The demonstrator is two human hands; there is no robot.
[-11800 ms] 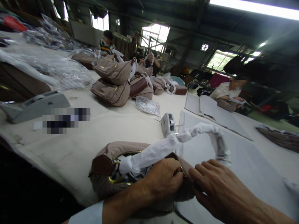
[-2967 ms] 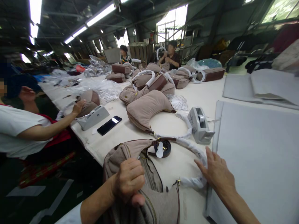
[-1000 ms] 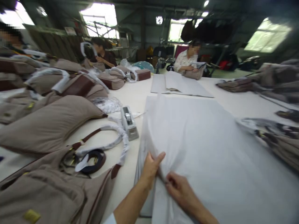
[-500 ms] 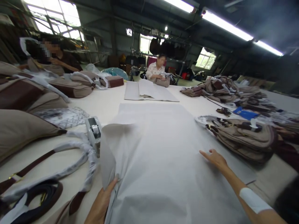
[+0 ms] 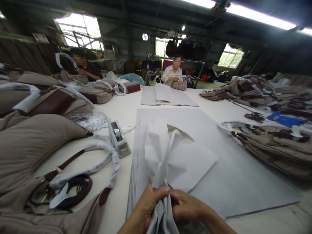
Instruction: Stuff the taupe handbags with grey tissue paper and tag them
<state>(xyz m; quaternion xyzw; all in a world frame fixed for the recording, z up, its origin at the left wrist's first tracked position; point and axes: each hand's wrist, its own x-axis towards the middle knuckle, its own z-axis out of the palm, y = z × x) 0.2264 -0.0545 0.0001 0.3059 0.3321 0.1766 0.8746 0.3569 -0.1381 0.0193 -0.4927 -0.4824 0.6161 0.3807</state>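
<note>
A thin grey-white sheet of paper [image 5: 161, 152] is bunched into folds between my two hands, its far edge fanned out and creased. My left hand [image 5: 151, 201] grips the gathered folds, thumb on top. Close against it, my right hand [image 5: 187, 206] is closed around the same bundle from the right, its fingertips partly hidden. Beneath lies a flat stack of similar large sheets [image 5: 243, 182] on the white table. A grey tape dispenser [image 5: 119, 139] stands left of the stack.
On the left lie a taupe bag [image 5: 44, 139] and a wrapped handle [image 5: 114, 165]. More bags [image 5: 278, 143] lie on the right, near a blue packet [image 5: 285, 119]. Another paper stack [image 5: 180, 97] is farther back. Two people [image 5: 174, 73] are across the table.
The sheet was spread wide, with my left hand at its left edge and my right hand flat on the right. Both hands have come together, crumpling it. The view has turned left.
</note>
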